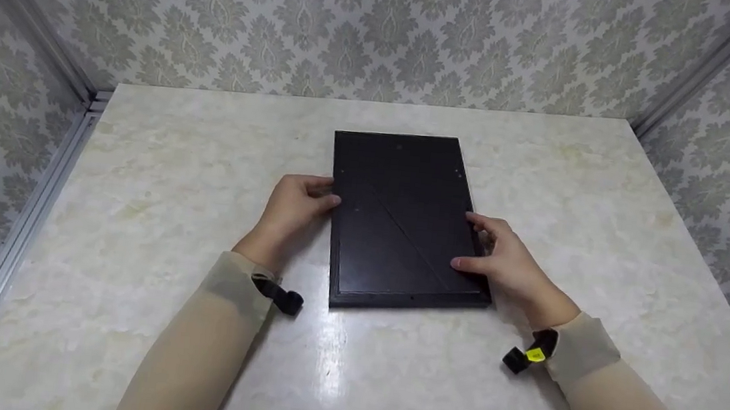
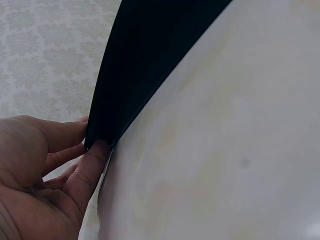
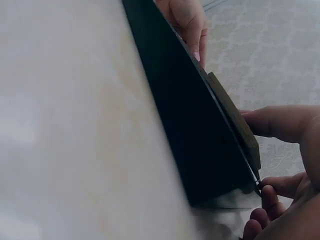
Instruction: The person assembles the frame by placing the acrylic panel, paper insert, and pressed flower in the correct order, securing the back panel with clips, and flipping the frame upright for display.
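While the left hand [image 1: 298, 204] and right hand [image 1: 508, 258] narrowly pinch a flat, black rectangular frame [image 1: 405, 202], positioning seems underway; shifting it needs even grip.

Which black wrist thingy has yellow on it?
The right wrist camera: it has a bright yellow patch. The left wrist camera shows no yellow.

Black rectangular frame [image 1: 407, 182], diagonally lined, held two-sided

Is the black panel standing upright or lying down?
Lying down: the black panel shows its broad face upward, between the left hand and right hand.
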Motion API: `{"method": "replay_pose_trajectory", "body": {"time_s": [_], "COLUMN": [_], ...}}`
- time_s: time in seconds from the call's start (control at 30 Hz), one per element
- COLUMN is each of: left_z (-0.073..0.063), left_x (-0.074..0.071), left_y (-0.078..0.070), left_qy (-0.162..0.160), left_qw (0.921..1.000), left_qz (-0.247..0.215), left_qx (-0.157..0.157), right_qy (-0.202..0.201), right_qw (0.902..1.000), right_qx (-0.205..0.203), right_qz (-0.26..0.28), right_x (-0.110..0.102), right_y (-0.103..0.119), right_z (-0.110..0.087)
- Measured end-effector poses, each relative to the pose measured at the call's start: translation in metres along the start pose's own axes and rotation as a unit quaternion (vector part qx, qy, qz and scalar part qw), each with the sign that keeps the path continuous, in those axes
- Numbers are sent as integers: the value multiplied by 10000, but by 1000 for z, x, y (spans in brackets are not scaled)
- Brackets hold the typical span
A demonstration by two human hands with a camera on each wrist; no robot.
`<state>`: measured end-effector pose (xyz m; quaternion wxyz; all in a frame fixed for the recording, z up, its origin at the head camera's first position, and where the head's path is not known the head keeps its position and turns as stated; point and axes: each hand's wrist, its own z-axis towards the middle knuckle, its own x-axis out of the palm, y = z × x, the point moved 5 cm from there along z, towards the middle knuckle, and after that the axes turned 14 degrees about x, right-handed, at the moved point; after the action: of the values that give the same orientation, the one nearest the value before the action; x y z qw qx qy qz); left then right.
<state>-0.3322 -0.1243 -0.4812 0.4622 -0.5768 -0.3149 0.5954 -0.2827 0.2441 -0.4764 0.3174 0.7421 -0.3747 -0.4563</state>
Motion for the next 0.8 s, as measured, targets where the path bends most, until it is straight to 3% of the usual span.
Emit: {"method": "replay_pose_trajectory", "body": {"time_s": [0.3, 0.5, 0.8], "left_z": [-2, -1, 0], "left_x": [0, 1, 2], "left_y": [-2, -3, -3], "left_qy": [13, 5, -13], "left_qw": [10000, 9997, 10000], "left_qz": [-34, -246, 89], "left_qx": [-2, -42, -5], "right_qy": [-239, -298, -501], "right_qw": [9883, 9846, 9794], "right_qx": [-427, -407, -479], "right_qz": [-1441, -1677, -1897], "right_x": [-5, -6, -7], "right_y": [3, 6, 8], "right_z": [-3, -6, -9]}}
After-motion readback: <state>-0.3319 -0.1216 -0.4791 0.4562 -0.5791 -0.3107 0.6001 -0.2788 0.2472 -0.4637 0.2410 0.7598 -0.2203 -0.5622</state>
